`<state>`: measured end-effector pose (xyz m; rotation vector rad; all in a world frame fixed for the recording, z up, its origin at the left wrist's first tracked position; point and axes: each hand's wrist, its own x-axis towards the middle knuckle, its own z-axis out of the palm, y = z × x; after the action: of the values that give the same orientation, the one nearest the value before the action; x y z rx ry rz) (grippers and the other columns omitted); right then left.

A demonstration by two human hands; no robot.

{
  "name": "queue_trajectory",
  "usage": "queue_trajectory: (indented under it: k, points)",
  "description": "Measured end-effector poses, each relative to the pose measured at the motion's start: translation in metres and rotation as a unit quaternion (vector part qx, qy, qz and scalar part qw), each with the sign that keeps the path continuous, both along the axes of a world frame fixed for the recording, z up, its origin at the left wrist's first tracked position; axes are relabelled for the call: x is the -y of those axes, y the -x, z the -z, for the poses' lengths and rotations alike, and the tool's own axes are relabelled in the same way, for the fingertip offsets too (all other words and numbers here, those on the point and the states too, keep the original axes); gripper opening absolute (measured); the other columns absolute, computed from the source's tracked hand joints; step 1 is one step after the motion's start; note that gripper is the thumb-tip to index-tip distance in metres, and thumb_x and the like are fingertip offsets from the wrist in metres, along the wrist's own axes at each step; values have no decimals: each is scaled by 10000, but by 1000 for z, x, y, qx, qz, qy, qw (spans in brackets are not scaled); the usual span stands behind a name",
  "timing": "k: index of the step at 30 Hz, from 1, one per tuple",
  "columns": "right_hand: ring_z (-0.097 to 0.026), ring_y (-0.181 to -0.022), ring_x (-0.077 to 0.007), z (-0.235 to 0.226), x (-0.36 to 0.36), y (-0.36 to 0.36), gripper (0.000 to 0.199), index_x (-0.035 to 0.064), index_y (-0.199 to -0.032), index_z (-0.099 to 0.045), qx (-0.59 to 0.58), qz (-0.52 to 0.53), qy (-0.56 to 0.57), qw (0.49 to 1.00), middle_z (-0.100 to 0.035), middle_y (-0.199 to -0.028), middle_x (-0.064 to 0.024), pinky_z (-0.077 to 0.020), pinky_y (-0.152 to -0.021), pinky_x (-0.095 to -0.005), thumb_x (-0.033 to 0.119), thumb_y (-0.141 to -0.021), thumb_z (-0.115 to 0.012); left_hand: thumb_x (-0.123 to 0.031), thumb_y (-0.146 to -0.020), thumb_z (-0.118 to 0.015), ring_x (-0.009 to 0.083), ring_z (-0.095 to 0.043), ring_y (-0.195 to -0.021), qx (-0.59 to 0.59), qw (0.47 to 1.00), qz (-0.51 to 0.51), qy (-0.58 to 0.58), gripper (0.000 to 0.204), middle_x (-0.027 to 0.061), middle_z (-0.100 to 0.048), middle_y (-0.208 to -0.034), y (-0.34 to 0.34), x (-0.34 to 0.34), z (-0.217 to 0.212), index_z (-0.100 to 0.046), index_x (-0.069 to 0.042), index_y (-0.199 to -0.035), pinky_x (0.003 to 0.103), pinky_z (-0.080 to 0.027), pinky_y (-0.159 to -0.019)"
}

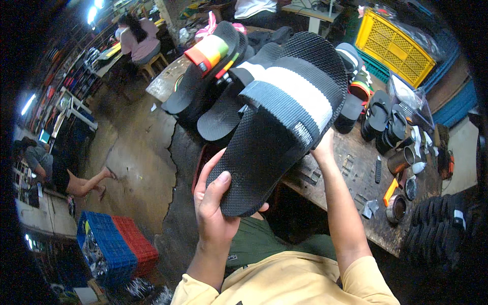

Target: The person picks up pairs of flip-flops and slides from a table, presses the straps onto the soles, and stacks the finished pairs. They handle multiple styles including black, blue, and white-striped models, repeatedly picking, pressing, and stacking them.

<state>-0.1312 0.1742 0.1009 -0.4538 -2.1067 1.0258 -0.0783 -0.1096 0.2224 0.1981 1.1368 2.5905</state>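
A large black slide sandal (259,162) with a textured footbed is held up over my lap, its toe pointing away from me. Across it runs a wide strap (295,99) in grey, white and black bands, with a small label at its right edge. My left hand (216,206) grips the heel, thumb on top and fingers underneath. On the right side, below the strap, my right hand (324,145) is closed at the sandal's edge; its fingers are mostly hidden behind it. Whether a second sandal lies underneath, I cannot tell.
Stacked sandals (203,76) stand on the worn workbench (351,175), with more flip-flops (377,114) at right. Nearby are a metal cup (401,160), a tape roll (396,208) and a yellow crate (394,48). Blue and red crates (109,246) sit on the floor; two people are at left.
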Motion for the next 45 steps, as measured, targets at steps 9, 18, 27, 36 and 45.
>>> queue_trajectory:
  k: [9, 18, 27, 36, 45]
  points:
    - [-579, -729, -58, 15, -19, 0, 225, -22, -1019, -747, 107, -72, 176, 976, -700, -824, 18, -468, -679, -231, 117, -862, -666, -91, -1014, -479, 344, -732, -978, 24, 997, 8, -78, 455, 243, -626, -1272, 6, 11, 8, -429, 15, -1454, 507, -686, -666]
    - [-673, -953, -340, -11, 25, -26, 392, -30, -1183, -678, 48, 17, -101, 994, -693, -1044, -189, -535, -888, -407, 261, -923, -716, -91, -1003, -489, 362, -733, -964, 13, 999, -2, -51, 466, 251, -627, -1267, 10, 13, 6, -432, 24, -1450, 507, -688, -654]
    - [-742, -865, -377, -7, 60, -49, 649, 7, -1386, -525, 138, -25, -244, 960, -507, -1493, -222, -613, -706, -450, 391, -906, -731, -96, -995, -460, 393, -723, -975, -22, 999, -31, 24, 464, 275, -612, -1276, 21, -19, -13, -428, 36, -1439, 522, -682, -634]
    - [-737, -794, -322, 37, 86, -169, 250, 59, -1086, -708, 48, -164, -83, 982, -742, -1015, -142, -614, -684, -409, 196, -884, -764, -157, -1006, -552, 312, -717, -967, -15, 991, 40, 124, 429, 198, -647, -1219, 46, -73, 42, -489, 29, -1388, 489, -668, -663]
    - [-700, -697, -250, 59, 64, -262, 241, 39, -1109, -743, 146, -146, 70, 976, -724, -878, -139, -570, -643, -335, 164, -904, -763, -485, -1040, -523, 228, -599, -392, 37, 873, 150, 463, 518, 158, -676, -821, 85, -57, 75, -555, 2, -1214, 294, -465, -300]
